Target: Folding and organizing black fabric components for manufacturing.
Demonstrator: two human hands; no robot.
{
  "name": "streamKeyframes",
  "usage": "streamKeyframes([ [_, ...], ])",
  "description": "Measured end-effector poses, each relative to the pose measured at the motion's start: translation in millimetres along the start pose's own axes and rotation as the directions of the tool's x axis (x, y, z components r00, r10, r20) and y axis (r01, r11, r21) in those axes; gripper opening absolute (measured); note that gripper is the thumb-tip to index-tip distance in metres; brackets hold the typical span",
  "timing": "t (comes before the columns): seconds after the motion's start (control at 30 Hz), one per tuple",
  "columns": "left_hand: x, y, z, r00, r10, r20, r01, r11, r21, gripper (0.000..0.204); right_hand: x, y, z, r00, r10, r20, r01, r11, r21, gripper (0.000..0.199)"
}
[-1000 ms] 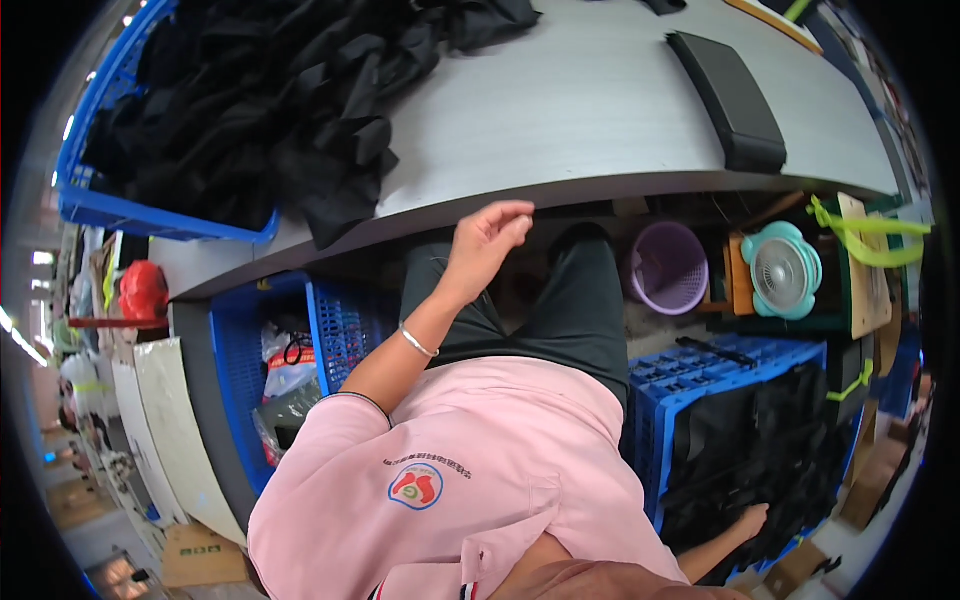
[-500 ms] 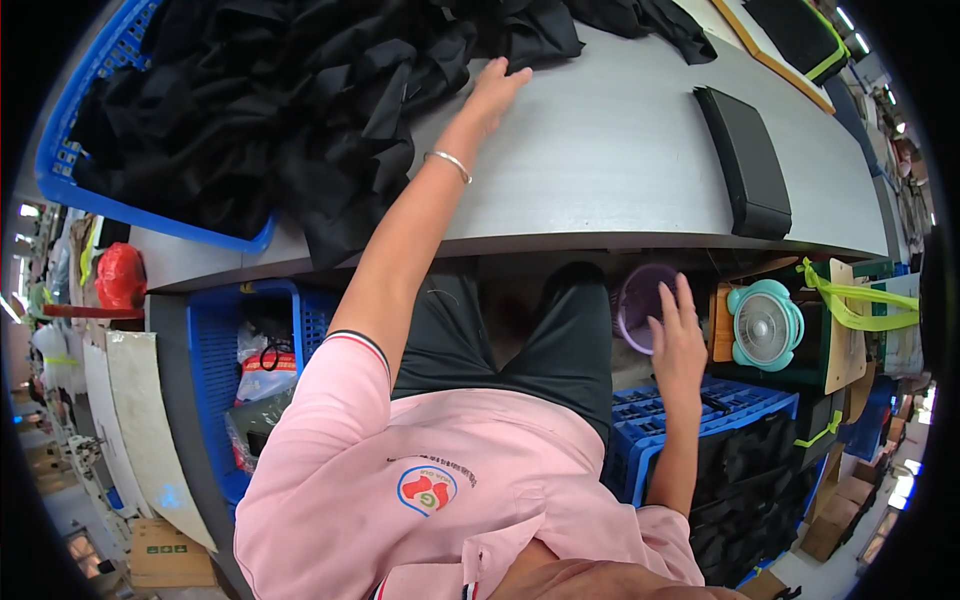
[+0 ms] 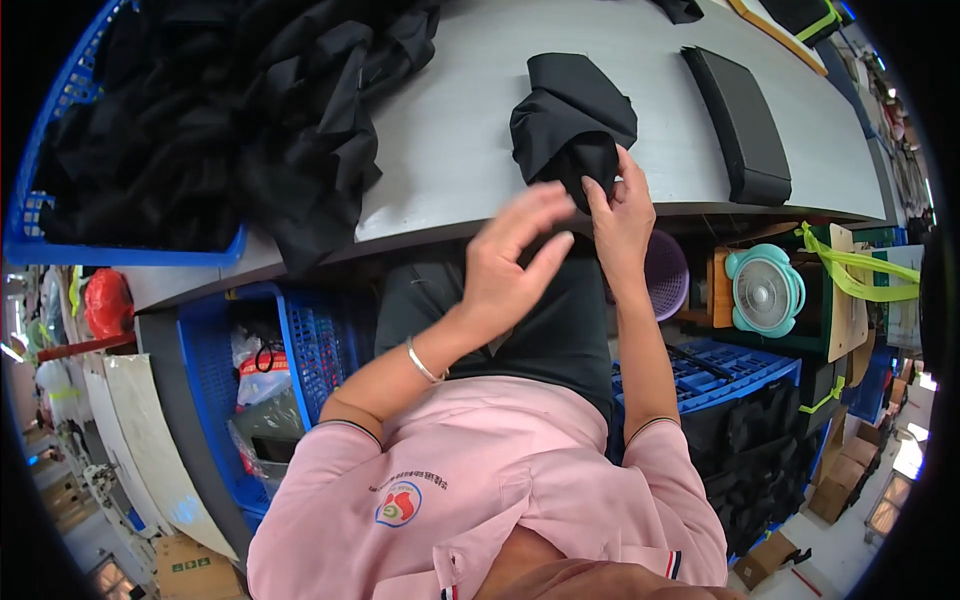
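A black cloth piece (image 3: 572, 105) lies bunched on the grey table, its near end hanging toward the front edge. My right hand (image 3: 622, 215) pinches that near end between thumb and fingers. Just left of it, my left hand (image 3: 510, 262) is raised over my lap, fingers stretched and thumb apart, slightly blurred. It looks free of the cloth, its fingertips close to the hanging end. To the left, a large heap of black cloth (image 3: 330, 110) spills from a blue basket (image 3: 120, 250) onto the table (image 3: 460, 130).
A black, flat-sided block (image 3: 738, 130) rests at the table's right. Under the table edge are a purple bin (image 3: 665, 275), a small turquoise fan (image 3: 765, 290) and a blue crate (image 3: 745, 365). Another blue basket (image 3: 215, 390) with bags stands at the lower left.
My left hand has come back from the far cloth to above my lap. A cloth piece now lies in front of me, and my right hand has moved up and gripped it.
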State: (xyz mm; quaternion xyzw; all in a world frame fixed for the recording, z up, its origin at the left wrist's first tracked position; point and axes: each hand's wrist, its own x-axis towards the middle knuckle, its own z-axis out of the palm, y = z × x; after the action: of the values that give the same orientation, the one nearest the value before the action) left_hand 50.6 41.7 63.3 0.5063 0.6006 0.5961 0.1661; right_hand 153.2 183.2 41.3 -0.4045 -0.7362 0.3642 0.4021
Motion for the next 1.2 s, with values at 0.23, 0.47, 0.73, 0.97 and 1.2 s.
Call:
streamKeyframes([
  [0.23,77,-35,-7,0.978,0.207,0.005,-0.192,0.896,0.401,0.023,-33,-32,-16,0.963,-0.262,0.058,0.266,0.899,-0.349,0.051],
  [0.47,43,25,20,0.92,0.386,0.059,-0.39,0.895,0.218,0.015,-73,-14,-19,0.779,-0.623,0.07,0.589,0.689,-0.422,0.027],
  [0.73,-41,45,43,0.971,0.175,0.165,-0.159,0.981,-0.109,0.022,-14,-1,-3,0.96,0.041,0.275,-0.106,0.969,0.223,0.021],
  [0.97,-67,54,40,0.888,0.208,0.411,-0.079,0.947,-0.31,0.021,10,-41,25,0.746,0.447,0.494,-0.607,0.15,0.78,0.02],
  [1.2,-36,52,24,0.98,-0.149,0.133,0.189,0.907,-0.377,0.012,-12,13,44,0.97,0.079,0.228,-0.221,-0.092,0.971,0.01],
])
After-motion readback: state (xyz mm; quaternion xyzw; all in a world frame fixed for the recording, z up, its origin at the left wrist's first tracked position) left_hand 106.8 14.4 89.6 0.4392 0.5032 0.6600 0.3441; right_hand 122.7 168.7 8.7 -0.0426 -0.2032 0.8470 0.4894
